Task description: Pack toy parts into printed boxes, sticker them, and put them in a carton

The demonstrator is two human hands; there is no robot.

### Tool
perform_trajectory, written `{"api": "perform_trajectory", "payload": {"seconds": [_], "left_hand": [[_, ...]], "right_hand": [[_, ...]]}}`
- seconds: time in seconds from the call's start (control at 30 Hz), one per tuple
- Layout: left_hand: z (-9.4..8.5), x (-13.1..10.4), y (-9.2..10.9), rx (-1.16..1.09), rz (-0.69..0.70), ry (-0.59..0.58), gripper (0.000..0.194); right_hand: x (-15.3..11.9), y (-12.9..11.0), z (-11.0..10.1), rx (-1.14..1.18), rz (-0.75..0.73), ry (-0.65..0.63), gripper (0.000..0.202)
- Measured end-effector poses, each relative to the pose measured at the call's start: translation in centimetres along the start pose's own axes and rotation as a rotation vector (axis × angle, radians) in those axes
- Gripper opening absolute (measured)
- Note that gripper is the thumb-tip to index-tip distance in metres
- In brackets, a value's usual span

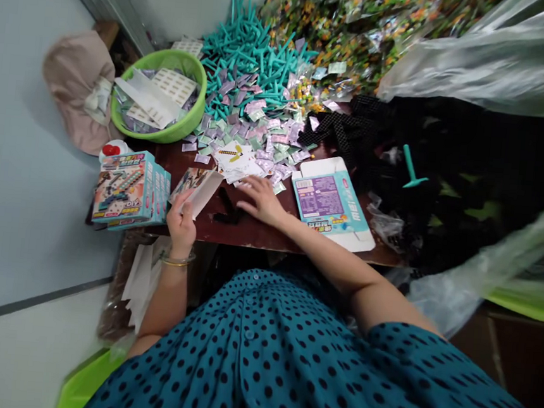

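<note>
My left hand [182, 221] is wrapped round a small opened box [201, 191] with a white flap, near the table's front edge. My right hand [263, 201] lies with fingers spread at the lower edge of a pile of printed cards [237, 161], palm down and holding nothing visible. Between my hands, black pieces [228, 208] rest on the dark red table [274, 234]. A flattened teal and purple box [332, 203] lies to the right of my right hand. Several closed boxes [123, 191] are stacked to the left of my left hand.
Behind the cards are small sachets [271, 137] and a heap of teal sticks [252, 50]. A green basket [197, 105] stands at the left. Bags of orange and green pieces [344, 26] fill the back. Black pieces and a teal hammer-shaped piece [411, 168] lie right, beside clear plastic [493, 71].
</note>
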State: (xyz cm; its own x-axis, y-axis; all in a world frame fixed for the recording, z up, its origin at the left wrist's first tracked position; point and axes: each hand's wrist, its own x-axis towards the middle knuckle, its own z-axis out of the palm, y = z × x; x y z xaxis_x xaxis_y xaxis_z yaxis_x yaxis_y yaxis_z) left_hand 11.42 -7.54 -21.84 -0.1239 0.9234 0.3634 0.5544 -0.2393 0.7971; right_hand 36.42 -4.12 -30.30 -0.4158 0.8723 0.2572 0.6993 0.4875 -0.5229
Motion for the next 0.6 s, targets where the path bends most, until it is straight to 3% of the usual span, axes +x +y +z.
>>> {"api": "perform_trajectory", "payload": {"seconds": [0.13, 0.27, 0.37, 0.6], "left_hand": [[0.6, -0.4, 0.0, 0.004, 0.038, -0.025, 0.049], [0.6, -0.3, 0.1, -0.008, 0.039, -0.011, 0.047], [0.1, -0.5, 0.0, -0.019, 0.037, -0.022, 0.046], [-0.6, -0.5, -0.1, -0.064, 0.055, -0.026, 0.042]], "right_hand": [[6.1, 3.9, -0.8, -0.121, 0.117, -0.041, 0.064], [10.4, 4.8, -0.3, -0.223, 0.058, -0.114, 0.064], [10.8, 3.6, 0.0, -0.333, -0.033, -0.156, 0.042], [7.9, 1.7, -1.4, -0.472, -0.102, -0.146, 0.030]]}}
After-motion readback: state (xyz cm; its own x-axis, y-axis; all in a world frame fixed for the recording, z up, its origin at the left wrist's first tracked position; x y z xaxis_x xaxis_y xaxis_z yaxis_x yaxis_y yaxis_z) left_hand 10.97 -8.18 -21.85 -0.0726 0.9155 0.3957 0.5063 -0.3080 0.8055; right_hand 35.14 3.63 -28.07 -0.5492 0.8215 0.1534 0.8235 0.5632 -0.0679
